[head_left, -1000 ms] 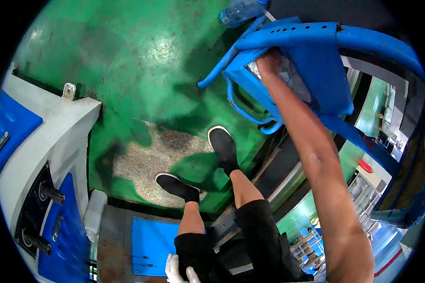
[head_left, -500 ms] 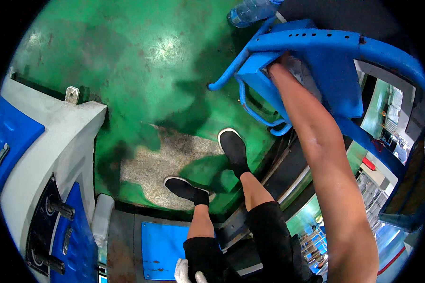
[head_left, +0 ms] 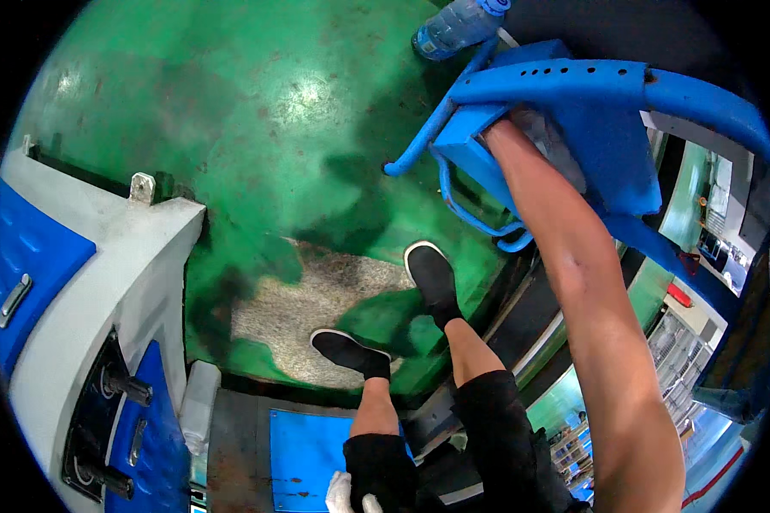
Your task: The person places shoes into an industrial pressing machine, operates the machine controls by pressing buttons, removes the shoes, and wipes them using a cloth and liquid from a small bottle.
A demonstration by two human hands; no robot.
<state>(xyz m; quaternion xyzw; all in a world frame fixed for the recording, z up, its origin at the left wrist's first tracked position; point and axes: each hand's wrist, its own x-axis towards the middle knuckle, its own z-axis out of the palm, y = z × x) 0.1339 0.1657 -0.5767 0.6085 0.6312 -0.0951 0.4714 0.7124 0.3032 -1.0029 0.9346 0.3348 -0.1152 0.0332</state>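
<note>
My right forearm [head_left: 565, 239] reaches up into a blue open-topped metal box [head_left: 612, 162]. My right hand is down inside, hidden by the box wall, so its fingers and anything in them cannot be seen. Beside the wrist, crumpled clear plastic [head_left: 552, 141] shows in the opening. My left hand [head_left: 348, 496] wears a white glove and hangs at the lower edge, in front of my black shorts. Only part of it shows; its fingertips are apart with nothing visible between them.
A curved blue tube frame [head_left: 556, 81] runs past the box. Behind it stands a clear bottle [head_left: 453, 30] with a blue cap. A white and blue machine [head_left: 137, 231] with black knobs is at left, a white plastic container [head_left: 200, 402] beside it. The floor [head_left: 257, 171] is worn green.
The whole view has shifted slightly, things sitting a little lower and further right. My right arm stays in the box and my left hand stays low.
</note>
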